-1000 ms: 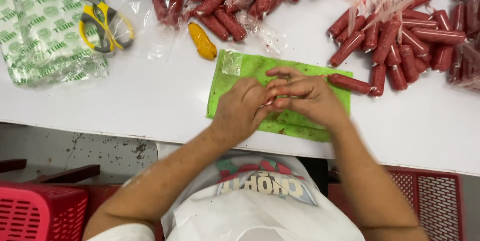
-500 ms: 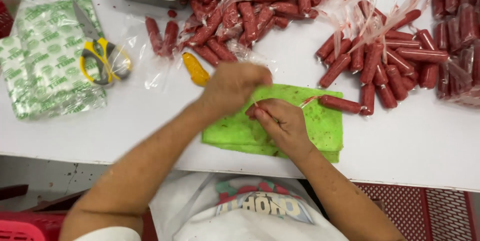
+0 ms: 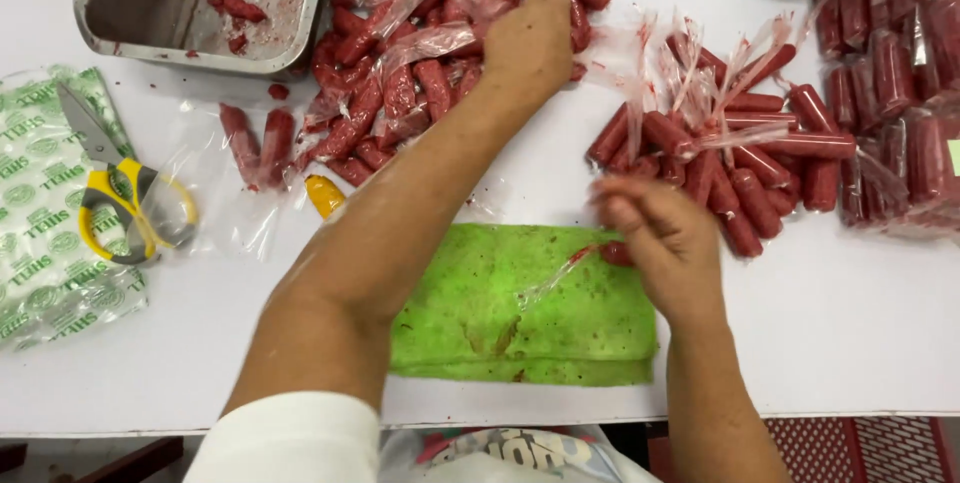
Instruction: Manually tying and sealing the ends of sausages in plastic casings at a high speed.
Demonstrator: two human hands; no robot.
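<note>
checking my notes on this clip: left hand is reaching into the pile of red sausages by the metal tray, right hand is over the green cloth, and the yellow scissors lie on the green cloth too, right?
Not quite: the yellow scissors lie on the stack of printed plastic bags at the table's left edge, not on the green cloth. The head view shows this. The rest holds: the left hand reaches into the sausage pile by the metal tray, and the right hand is over the cloth.

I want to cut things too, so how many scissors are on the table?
1. The yellow-handled metal scissors lie at the left of the white table, on a pile of green-printed plastic bags. More could be hidden under the piles.
</note>
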